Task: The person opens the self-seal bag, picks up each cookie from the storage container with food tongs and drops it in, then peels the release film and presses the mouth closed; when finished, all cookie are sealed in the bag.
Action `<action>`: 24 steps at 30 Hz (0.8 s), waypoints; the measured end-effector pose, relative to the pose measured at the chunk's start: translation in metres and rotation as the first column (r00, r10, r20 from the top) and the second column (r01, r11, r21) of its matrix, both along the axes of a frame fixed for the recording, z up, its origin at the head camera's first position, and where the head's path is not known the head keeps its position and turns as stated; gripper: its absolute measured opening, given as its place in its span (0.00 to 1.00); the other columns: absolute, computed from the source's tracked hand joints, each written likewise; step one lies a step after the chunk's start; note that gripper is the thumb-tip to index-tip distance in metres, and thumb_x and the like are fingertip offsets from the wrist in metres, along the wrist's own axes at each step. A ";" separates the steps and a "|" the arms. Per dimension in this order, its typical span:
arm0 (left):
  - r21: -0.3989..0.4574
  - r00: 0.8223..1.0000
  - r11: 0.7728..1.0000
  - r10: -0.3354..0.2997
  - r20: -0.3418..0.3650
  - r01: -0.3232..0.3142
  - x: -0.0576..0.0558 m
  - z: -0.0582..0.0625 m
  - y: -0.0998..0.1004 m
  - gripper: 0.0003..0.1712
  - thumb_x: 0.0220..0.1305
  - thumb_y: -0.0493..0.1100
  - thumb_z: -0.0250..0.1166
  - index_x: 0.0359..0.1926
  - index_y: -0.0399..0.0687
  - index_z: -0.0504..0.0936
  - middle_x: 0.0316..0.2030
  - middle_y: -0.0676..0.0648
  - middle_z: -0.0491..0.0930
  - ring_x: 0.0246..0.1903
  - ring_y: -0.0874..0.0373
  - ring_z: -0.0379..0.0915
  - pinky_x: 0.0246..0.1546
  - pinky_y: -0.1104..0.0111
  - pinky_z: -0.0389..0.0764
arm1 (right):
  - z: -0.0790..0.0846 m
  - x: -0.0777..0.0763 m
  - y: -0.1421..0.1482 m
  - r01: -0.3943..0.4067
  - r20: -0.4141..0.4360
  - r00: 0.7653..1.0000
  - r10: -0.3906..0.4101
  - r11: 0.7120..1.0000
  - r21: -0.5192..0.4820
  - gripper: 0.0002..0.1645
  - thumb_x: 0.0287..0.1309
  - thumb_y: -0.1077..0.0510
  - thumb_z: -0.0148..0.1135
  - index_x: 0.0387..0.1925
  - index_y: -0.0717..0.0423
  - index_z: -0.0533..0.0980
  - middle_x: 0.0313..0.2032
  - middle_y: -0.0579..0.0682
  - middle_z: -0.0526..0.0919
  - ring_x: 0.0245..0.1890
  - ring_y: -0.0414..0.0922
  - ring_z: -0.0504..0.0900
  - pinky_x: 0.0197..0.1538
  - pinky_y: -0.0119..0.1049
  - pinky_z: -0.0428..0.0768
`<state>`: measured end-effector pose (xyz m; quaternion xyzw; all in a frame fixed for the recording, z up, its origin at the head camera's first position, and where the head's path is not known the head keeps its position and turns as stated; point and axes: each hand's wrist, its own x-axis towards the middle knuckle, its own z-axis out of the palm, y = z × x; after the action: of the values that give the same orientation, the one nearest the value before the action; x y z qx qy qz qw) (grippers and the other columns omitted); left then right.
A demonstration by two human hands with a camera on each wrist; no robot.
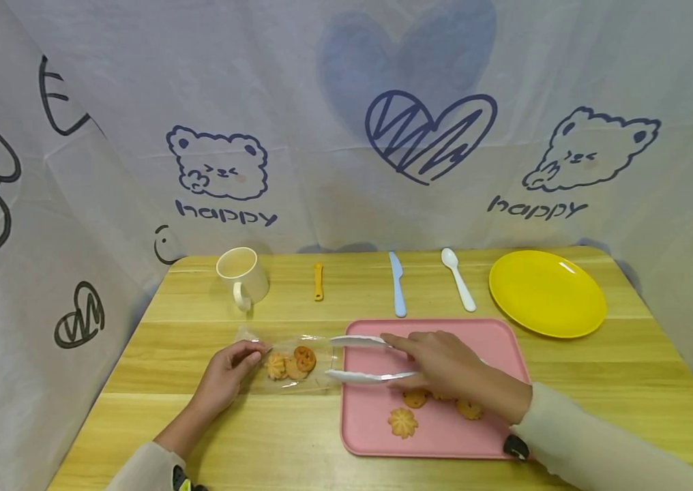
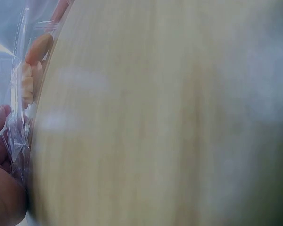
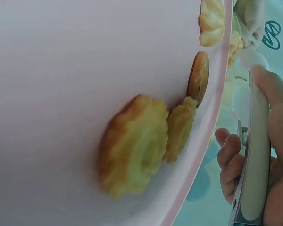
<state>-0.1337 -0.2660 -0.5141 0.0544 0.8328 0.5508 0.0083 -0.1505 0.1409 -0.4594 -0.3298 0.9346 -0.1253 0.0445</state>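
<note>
Cookies [image 1: 305,359] in clear bag [image 1: 322,368], tongs [image 1: 361,377] at end

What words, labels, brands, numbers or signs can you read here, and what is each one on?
"happy": on the backdrop cloth, under the left bear drawing.
"happy": on the same cloth, under the right bear drawing.
Dark strokes at the head view's upper left: I can't tell whether they're letters.
No lettering that I can make out on the clear bag or tongs.

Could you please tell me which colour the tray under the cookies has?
The tray is pink; this shows best in the head view.
</note>
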 end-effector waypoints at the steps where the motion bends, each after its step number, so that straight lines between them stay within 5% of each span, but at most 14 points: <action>1: -0.002 1.000 1.000 0.001 -0.001 -0.001 0.000 0.000 0.000 0.11 0.76 0.37 0.60 0.52 0.38 0.86 0.52 0.40 0.85 0.52 0.61 0.79 0.52 0.77 0.78 | 0.001 0.001 0.003 0.006 0.001 1.000 -0.006 1.000 -0.003 0.48 0.56 0.26 0.68 0.73 0.39 0.71 0.24 0.36 0.69 0.23 0.36 0.65 0.30 0.32 0.68; 11: -0.002 1.000 1.000 0.003 0.002 -0.003 0.001 0.000 0.001 0.11 0.76 0.37 0.60 0.52 0.37 0.86 0.51 0.39 0.86 0.52 0.62 0.79 0.52 0.78 0.78 | 0.003 0.017 0.038 0.063 -0.003 0.998 -0.063 0.997 -0.053 0.46 0.55 0.29 0.71 0.71 0.42 0.73 0.29 0.37 0.77 0.24 0.32 0.68 0.31 0.30 0.71; 24: -0.011 1.000 1.000 0.005 -0.005 -0.005 0.001 0.000 0.000 0.11 0.76 0.37 0.61 0.51 0.38 0.86 0.51 0.40 0.86 0.52 0.60 0.79 0.51 0.77 0.78 | 0.001 0.043 0.079 0.160 -0.029 0.986 -0.163 0.983 -0.085 0.49 0.51 0.26 0.72 0.70 0.41 0.75 0.29 0.33 0.74 0.25 0.32 0.66 0.31 0.29 0.69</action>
<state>-0.1331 -0.2661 -0.5143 0.0534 0.8360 0.5461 0.0050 -0.1076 0.2201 -0.4580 -0.2567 0.9530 -0.1609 0.0039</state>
